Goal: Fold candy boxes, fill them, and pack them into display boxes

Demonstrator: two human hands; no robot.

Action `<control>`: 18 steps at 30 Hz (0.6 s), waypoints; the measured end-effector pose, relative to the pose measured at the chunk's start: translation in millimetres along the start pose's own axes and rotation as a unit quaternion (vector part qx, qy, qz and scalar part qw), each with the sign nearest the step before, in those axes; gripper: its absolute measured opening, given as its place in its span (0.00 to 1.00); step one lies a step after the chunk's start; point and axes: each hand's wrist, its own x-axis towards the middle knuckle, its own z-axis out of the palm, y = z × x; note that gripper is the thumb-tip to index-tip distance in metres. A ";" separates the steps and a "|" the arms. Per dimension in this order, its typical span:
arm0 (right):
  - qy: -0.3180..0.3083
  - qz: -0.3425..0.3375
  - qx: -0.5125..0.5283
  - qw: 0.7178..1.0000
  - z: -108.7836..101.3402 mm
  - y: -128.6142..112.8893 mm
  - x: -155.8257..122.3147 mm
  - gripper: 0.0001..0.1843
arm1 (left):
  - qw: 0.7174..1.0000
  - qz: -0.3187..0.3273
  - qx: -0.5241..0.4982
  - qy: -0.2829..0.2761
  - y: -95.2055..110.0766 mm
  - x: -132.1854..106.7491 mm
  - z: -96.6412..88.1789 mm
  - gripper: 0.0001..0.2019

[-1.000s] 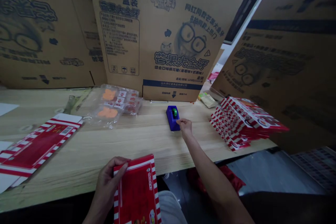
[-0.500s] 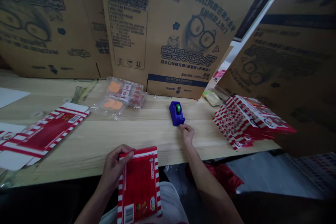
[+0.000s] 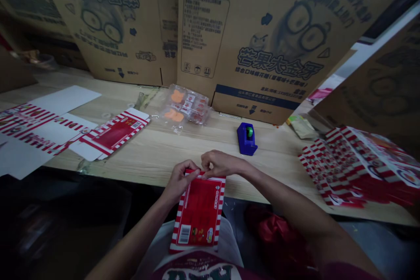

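Head view, nearest first: a red-and-white striped carton (image 3: 199, 210) stands upright over the person's lap, just short of the table (image 3: 154, 162) edge, barcode end low and top edge at 12 o'clock. The left hand (image 3: 179, 179) pinches the top left corner, thumb in front and fingers behind. The right hand (image 3: 221, 164) comes in from 2 o'clock and closes its fingertips on the same top edge, touching the left hand's. I cannot tell whether anything thin lies between those fingers.

The work in hand looks like closing or fastening that top edge. To do it well, I would keep the left pinch firm so the carton does not twist. The flap should sit flush with the striped border, and the right fingertips should press along the edge from the middle outwards rather than at one spot. Resting the bottom on the lap should steady it.

Beyond the hands, at 1 o'clock, a blue tape dispenser (image 3: 246, 138) sits within reach. At 3 o'clock lies a fanned stack of flat cartons (image 3: 357, 166), and at 10 o'clock an unfolded carton blank (image 3: 113, 133). Clear packets (image 3: 185, 107) lie at 12 o'clock, in front of tall printed cardboard boxes (image 3: 269, 39).
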 end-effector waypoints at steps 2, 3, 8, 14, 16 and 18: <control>0.023 0.035 -0.082 0.996 0.1 0.5 6.8 0.15 | 1.000 -0.002 -0.003 0.003 -0.4 -1.3 -1.1 0.11; 0.032 0.052 -0.092 0.994 0.3 2.9 9.1 0.17 | 1.000 -0.002 -0.002 0.001 -0.2 -2.4 -1.6 0.11; -0.141 0.134 0.237 0.952 15.9 26.4 12.7 0.28 | 0.999 0.037 0.020 -0.030 7.2 -10.6 -1.5 0.09; -0.208 0.129 0.433 0.868 24.9 27.6 8.9 0.28 | 0.998 0.045 0.042 -0.024 16.9 -21.9 6.3 0.09; -0.179 0.068 0.313 0.930 9.6 11.8 7.9 0.22 | 0.999 0.038 0.036 0.004 17.5 -23.9 9.3 0.10; -0.156 0.028 0.188 0.969 -6.8 -5.9 3.0 0.18 | 0.998 0.040 0.036 -0.015 18.7 -18.4 -0.3 0.11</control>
